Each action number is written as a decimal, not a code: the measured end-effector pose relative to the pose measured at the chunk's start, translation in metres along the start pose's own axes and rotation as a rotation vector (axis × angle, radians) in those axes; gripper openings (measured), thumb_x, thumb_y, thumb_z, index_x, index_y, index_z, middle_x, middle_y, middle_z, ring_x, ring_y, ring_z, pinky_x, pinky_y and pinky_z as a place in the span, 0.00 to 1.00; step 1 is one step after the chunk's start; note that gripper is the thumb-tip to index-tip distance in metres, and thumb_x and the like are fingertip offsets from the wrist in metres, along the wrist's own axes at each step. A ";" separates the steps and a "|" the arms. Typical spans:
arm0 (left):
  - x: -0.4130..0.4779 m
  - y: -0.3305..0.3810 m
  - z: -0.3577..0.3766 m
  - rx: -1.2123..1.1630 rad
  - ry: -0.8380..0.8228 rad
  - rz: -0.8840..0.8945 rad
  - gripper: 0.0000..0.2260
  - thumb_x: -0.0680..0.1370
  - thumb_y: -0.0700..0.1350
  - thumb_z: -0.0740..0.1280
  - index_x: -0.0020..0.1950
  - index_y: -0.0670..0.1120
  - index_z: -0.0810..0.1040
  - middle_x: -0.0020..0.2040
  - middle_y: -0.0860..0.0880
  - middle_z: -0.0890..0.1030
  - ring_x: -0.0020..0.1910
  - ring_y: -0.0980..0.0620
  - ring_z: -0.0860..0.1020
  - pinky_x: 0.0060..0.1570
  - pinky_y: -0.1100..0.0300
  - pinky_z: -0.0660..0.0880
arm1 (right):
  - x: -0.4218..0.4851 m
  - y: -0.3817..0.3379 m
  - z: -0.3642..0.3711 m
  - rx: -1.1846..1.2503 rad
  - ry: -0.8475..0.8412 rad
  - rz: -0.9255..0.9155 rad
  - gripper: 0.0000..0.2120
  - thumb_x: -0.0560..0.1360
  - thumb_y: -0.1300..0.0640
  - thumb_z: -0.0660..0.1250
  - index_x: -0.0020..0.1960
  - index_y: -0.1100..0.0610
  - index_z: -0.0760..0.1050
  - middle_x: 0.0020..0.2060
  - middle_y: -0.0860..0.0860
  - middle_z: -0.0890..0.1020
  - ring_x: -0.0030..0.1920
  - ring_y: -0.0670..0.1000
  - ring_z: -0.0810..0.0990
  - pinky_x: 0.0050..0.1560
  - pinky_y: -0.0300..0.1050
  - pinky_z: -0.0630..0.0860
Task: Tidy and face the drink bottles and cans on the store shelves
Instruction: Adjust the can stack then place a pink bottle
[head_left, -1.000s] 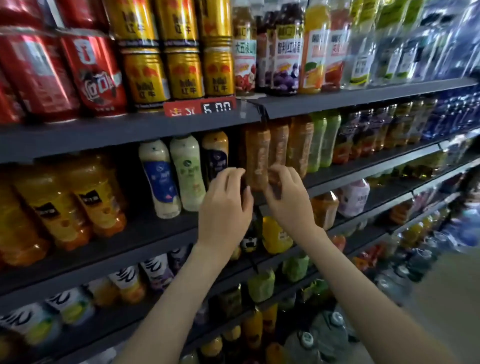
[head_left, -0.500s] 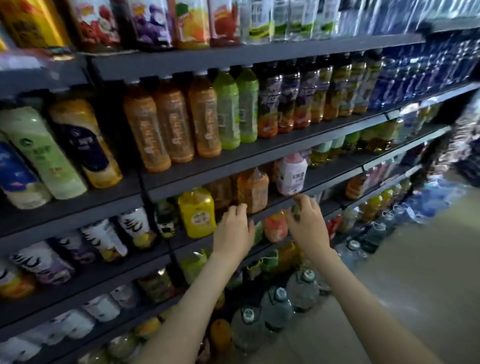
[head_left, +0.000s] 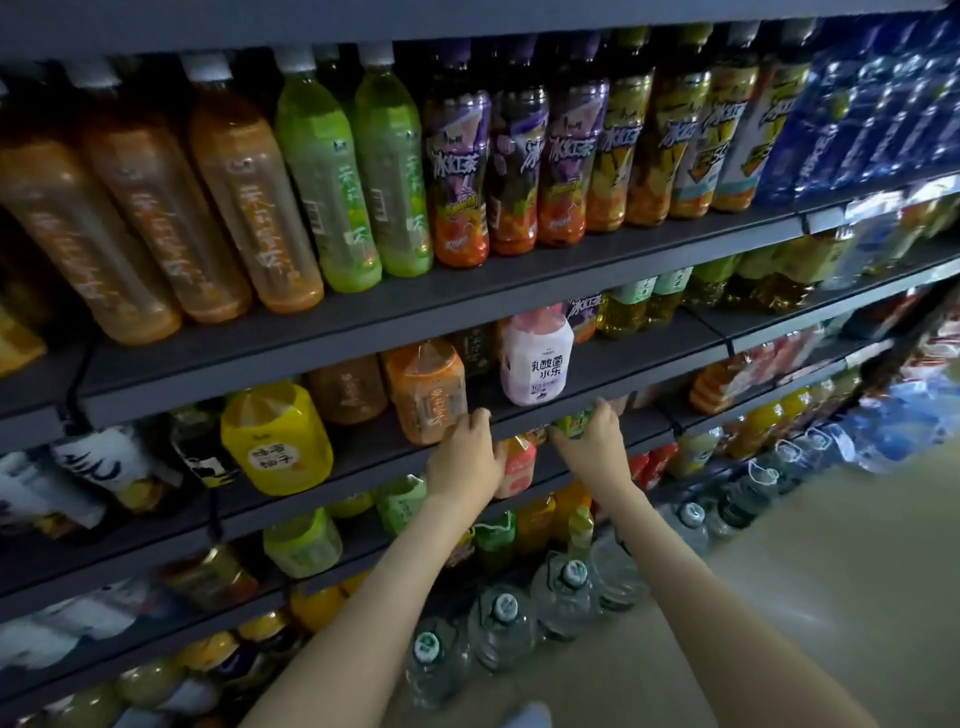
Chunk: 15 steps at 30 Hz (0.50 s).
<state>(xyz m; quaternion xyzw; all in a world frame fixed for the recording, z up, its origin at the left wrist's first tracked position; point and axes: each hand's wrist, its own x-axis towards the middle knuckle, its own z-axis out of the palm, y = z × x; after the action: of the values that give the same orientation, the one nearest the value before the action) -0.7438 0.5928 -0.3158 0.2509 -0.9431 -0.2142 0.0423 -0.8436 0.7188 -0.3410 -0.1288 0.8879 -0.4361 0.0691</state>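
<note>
Dark shelves (head_left: 519, 291) hold rows of drink bottles. Both my hands reach under the edge of the shelf that carries an orange tea bottle (head_left: 428, 387) and a white-pink yoghurt drink bottle (head_left: 537, 358). My left hand (head_left: 465, 460) has its back to me, fingers curled up by the shelf edge, thumb beside a pink-red bottle (head_left: 519, 465); what the fingers touch is hidden. My right hand (head_left: 595, 441) grips a green-labelled bottle (head_left: 571, 423) between thumb and fingers on the shelf below.
A yellow square bottle (head_left: 275, 441) stands left of my hands. Tall orange, green and iced-tea bottles (head_left: 457, 171) fill the shelf above. Large water jugs (head_left: 501, 623) stand on the floor by the shelf foot. Open floor (head_left: 805, 597) lies to the right.
My view and both hands dropped from the upper shelves to a lower shelf. The right hand now holds a green-labelled bottle, and the left hand has moved in beside the pink-red bottle.
</note>
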 end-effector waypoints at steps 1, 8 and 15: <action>0.009 0.002 0.006 -0.005 -0.019 -0.020 0.19 0.81 0.48 0.60 0.70 0.46 0.64 0.67 0.44 0.71 0.63 0.44 0.73 0.52 0.52 0.74 | 0.010 0.001 0.002 -0.010 -0.027 0.013 0.32 0.74 0.55 0.70 0.71 0.65 0.60 0.66 0.61 0.68 0.66 0.58 0.67 0.54 0.41 0.64; 0.045 0.018 0.024 0.035 -0.005 -0.166 0.19 0.81 0.48 0.60 0.71 0.45 0.63 0.64 0.44 0.74 0.60 0.45 0.75 0.49 0.55 0.74 | 0.065 0.006 0.009 -0.059 -0.171 -0.002 0.34 0.75 0.58 0.69 0.73 0.64 0.55 0.70 0.59 0.63 0.69 0.58 0.66 0.61 0.45 0.68; 0.032 0.015 0.022 0.042 0.036 -0.380 0.18 0.82 0.49 0.58 0.71 0.46 0.63 0.57 0.43 0.78 0.54 0.43 0.77 0.41 0.55 0.70 | 0.077 0.005 0.022 -0.091 -0.027 -0.163 0.36 0.67 0.59 0.76 0.67 0.68 0.62 0.59 0.64 0.70 0.60 0.64 0.68 0.57 0.49 0.69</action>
<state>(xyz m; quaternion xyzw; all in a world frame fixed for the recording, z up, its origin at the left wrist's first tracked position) -0.7824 0.5970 -0.3305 0.4291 -0.8820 -0.1942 0.0126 -0.9131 0.6829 -0.3587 -0.2097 0.8923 -0.3979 0.0393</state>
